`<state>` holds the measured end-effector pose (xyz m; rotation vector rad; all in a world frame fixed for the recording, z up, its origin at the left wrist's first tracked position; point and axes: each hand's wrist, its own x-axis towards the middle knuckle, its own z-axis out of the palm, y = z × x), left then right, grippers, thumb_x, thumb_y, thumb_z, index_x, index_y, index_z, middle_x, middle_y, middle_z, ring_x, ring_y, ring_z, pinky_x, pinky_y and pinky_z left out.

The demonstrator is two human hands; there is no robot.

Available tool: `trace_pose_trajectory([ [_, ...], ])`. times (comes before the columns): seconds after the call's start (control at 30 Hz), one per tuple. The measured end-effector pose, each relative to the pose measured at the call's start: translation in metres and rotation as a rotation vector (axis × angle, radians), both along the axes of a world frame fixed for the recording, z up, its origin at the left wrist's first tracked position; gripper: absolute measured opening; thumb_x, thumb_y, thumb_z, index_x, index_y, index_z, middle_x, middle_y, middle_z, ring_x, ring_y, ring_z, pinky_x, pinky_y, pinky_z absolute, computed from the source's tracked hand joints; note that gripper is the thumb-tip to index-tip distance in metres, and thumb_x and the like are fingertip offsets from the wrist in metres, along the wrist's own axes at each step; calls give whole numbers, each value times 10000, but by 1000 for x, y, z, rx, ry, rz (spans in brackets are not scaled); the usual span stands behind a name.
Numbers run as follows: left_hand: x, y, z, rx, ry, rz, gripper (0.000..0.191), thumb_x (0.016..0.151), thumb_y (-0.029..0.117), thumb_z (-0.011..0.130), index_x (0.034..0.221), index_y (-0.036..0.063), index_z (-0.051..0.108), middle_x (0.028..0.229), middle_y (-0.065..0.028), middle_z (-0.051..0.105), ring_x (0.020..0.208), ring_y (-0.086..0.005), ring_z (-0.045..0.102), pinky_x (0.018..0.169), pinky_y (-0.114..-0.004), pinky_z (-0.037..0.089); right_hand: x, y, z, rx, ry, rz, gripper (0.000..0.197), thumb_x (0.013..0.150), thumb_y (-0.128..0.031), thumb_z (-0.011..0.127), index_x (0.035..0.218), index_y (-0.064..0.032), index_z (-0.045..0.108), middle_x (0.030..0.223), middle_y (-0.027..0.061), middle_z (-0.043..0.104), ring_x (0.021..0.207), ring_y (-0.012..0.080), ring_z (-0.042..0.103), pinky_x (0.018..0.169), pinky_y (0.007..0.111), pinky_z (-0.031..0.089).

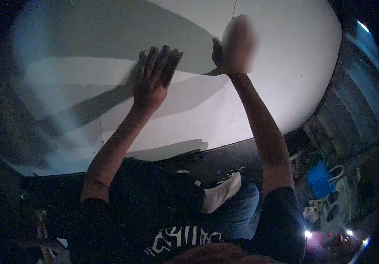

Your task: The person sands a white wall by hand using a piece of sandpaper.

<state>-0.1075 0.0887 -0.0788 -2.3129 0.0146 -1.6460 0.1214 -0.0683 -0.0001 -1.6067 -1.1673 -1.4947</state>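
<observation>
A large smooth white panel [275, 82] spreads out before me, with dark shadows of my arms and hands across it. My left hand [155, 76] is over its middle, palm towards the panel, fingers stretched out and holding nothing. Whether it touches the surface I cannot tell. Farther right and higher up, my right hand [240, 46] reaches over the panel. Most of it is blurred, but its thumb stands apart and the fingers appear extended. Nothing shows in its grasp. A thin dark line on the panel runs up from just above its fingertips.
A dark edge borders the panel on my side. Below it are a foot in a pale sock [222, 193] and a blue-jeaned leg [249, 204]. To the right lies a blue bag [320, 180] with a pale handle, near crumpled cloth [313, 211] and small bright lights [308, 234].
</observation>
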Motion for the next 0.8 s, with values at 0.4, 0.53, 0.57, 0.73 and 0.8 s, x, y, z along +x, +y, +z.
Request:
trace_pose_trajectory([
  [0.4, -65, 21, -161, -266, 307, 341, 655, 979, 114, 522, 1608, 161, 346, 1635, -203, 325, 1481, -478, 313, 1217, -614, 205, 1, 8, 13, 85, -125, 74, 606, 996, -263, 474, 1589, -175, 382, 1660, 144, 319, 1543, 372, 262, 1247, 580, 144],
  [0.53, -28, 1, -63, -292, 136, 309, 680, 930, 29, 524, 1586, 123, 371, 1610, -249, 339, 1460, -493, 341, 1193, -623, 240, 6, 2, 9, 42, -129, -6, 626, 978, -267, 499, 1585, -166, 381, 1666, 142, 303, 1542, 364, 266, 1247, 578, 153],
  [0.57, -12, -2, -47, -278, 148, 292, 713, 909, 3, 526, 1591, 119, 356, 1615, -241, 336, 1465, -478, 342, 1191, -619, 248, 9, 2, 10, 37, -140, -50, 632, 977, -278, 505, 1585, -162, 379, 1668, 148, 294, 1539, 368, 268, 1244, 583, 156],
  [0.73, 32, -10, -63, -75, 259, 118, 725, 913, 38, 553, 1601, 106, 334, 1666, -124, 298, 1542, -339, 258, 1244, -566, 192, 8, 3, 15, -23, -260, 1, 645, 978, -333, 540, 1586, -192, 378, 1652, 197, 299, 1506, 420, 308, 1192, 632, 215],
  [0.8, 27, -22, -84, -77, 272, 87, 701, 928, 72, 556, 1597, 120, 353, 1669, -105, 300, 1546, -327, 253, 1254, -554, 177, 8, 4, 14, -28, -280, -6, 633, 981, -325, 542, 1581, -194, 390, 1648, 198, 305, 1501, 421, 315, 1192, 621, 226],
])
